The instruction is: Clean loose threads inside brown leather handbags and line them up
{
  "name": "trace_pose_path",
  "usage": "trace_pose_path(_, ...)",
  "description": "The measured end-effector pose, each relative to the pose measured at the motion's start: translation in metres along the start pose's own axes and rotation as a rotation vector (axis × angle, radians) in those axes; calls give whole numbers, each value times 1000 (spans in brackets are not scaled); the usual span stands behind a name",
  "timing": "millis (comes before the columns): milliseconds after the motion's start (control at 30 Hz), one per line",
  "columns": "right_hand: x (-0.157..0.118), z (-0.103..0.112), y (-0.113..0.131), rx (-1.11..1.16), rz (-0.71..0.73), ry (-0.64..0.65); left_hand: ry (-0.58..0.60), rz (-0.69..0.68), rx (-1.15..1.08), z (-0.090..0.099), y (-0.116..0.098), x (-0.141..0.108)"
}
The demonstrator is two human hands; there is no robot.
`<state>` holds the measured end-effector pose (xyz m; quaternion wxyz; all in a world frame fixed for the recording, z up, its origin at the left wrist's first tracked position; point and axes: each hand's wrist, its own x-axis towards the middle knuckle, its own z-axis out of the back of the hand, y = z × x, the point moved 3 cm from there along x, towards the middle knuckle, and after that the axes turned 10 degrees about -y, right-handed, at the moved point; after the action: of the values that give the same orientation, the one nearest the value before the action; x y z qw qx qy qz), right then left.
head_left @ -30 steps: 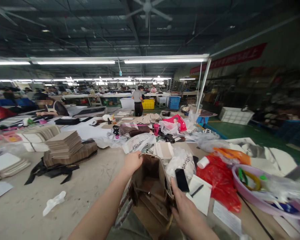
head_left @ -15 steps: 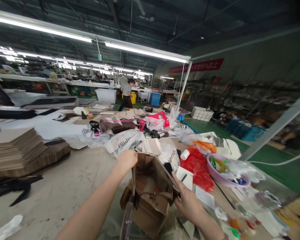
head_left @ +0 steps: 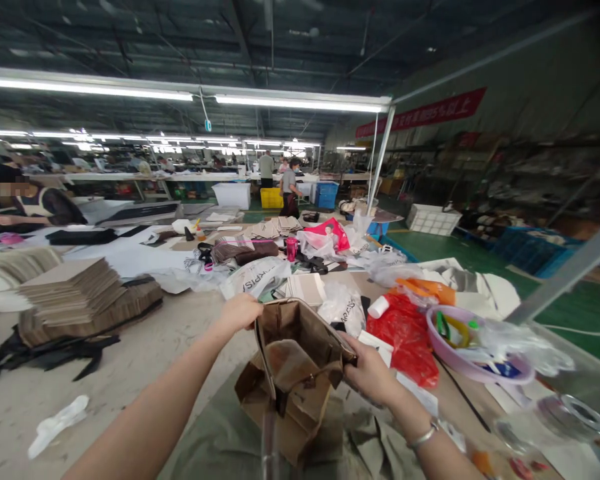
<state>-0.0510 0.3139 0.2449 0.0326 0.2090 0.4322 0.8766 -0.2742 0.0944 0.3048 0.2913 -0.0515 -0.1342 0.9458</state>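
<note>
A brown bag (head_left: pixel 300 333), its mouth facing up and spread apart, is held between my two hands at the near side of the table. My left hand (head_left: pixel 241 312) is closed on the rim at the bag's left back corner. On the opposite side, my right hand (head_left: pixel 369 367) grips the right edge, with a bracelet on that wrist. Inside the bag a lighter brown panel shows. A translucent strip (head_left: pixel 270 440) hangs down from the bag's front. Olive-grey cloth (head_left: pixel 215 433) lies underneath.
Stacked brown panels (head_left: pixel 75 287) stand on the table at left. To the right are a red plastic bag (head_left: pixel 405 340), a purple basin (head_left: pixel 440 347) and a tape roll (head_left: pixel 575 420). A metal post (head_left: pixel 575 267) rises at right. A co-worker (head_left: pixel 35 200) sits at far left; others stand farther back.
The view has swung left, bringing the seated co-worker into sight. Both hands still hold the bag, and its mouth looks wider and tilted more to the right. A walking person has moved in the background.
</note>
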Motion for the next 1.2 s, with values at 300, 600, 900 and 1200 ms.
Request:
trace_pose_path(300,35,3,-36,190,34,187,293,296,-444,9,8,-44)
trace_pose_path(600,56,2,-31,180,135,242,-213,-367,-66,5,-62,-35)
trace_pose_path(900,49,27,-28,94,240,164,-166,-612,-103,-39,-76,-3)
trace_pose_path(1200,48,1,-3,-196,169,-80,-395,-517,11,-19,-72,-14)
